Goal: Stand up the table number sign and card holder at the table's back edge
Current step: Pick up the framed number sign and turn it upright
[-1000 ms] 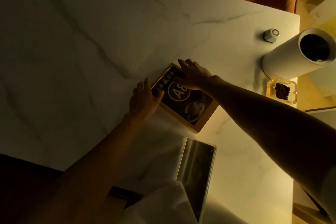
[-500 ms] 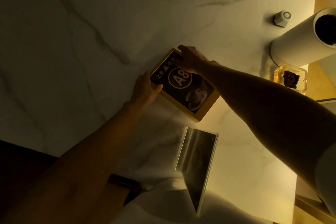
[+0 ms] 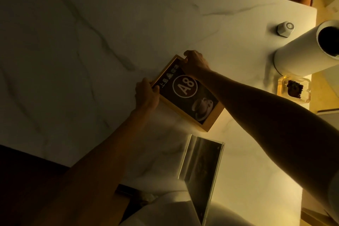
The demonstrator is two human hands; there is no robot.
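— What is in front of you, biggest thing first?

— Your marble table (image 3: 91, 42) fills most of the view. Take the sign (image 3: 187, 95) as your landmark: it sits near the table's middle, a wood-framed board marked A8 with a coffee cup picture, its face turned up toward you.

— And around the sign?

— Well to its right stands a white tube (image 3: 300, 51) with a dark open mouth. Just below the sign, toward you, is the clear card holder (image 3: 201, 174), one end past the table's near edge. Right of the sign, under the tube, lies a glass dish (image 3: 293, 90) with something dark in it. A small white knob (image 3: 285, 28) sits up and right.

— Your hands?

— Your left hand (image 3: 146, 95) grips the sign's left corner, thumb on its face. Your right hand (image 3: 196, 64) has fingers curled over the sign's far corner.
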